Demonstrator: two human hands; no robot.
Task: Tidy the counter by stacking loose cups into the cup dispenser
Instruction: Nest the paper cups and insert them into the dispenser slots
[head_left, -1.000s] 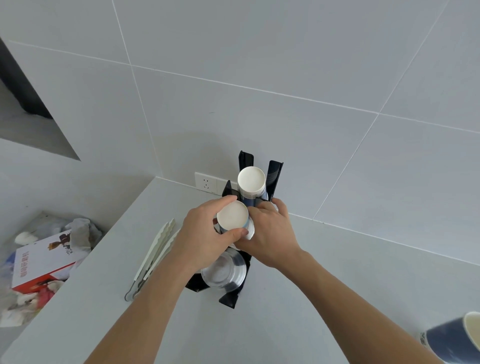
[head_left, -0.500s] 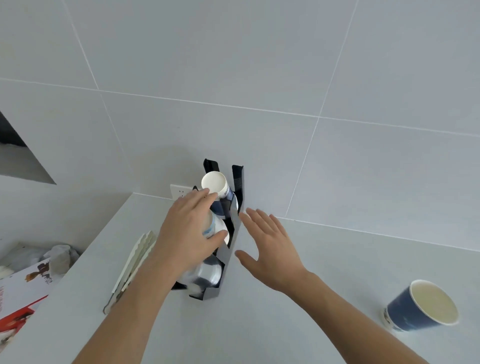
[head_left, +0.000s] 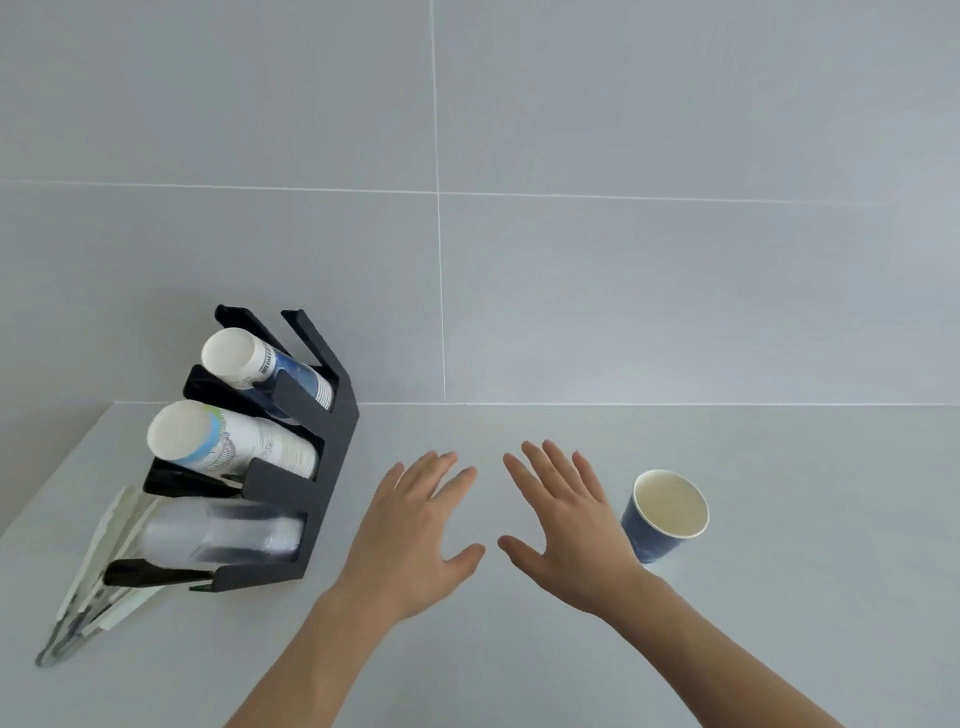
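left hand (head_left: 415, 525): hovering right of the cup dispenser (head_left: 311, 441), fingers spread, holding nothing
right hand (head_left: 569, 525): fingers spread, empty
blue paper cup (head_left: 662, 517): standing right of the dispenser

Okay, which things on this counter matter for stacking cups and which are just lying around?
For the job: loose blue paper cup; black three-slot cup dispenser holding cup stacks; left hand; right hand.

Lying about: pale plastic tongs beside the dispenser.

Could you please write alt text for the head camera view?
Two open, empty hands, left hand and right hand, hover over a grey counter. A loose blue paper cup stands upright right of them; a black cup dispenser holding three cup stacks sits left.
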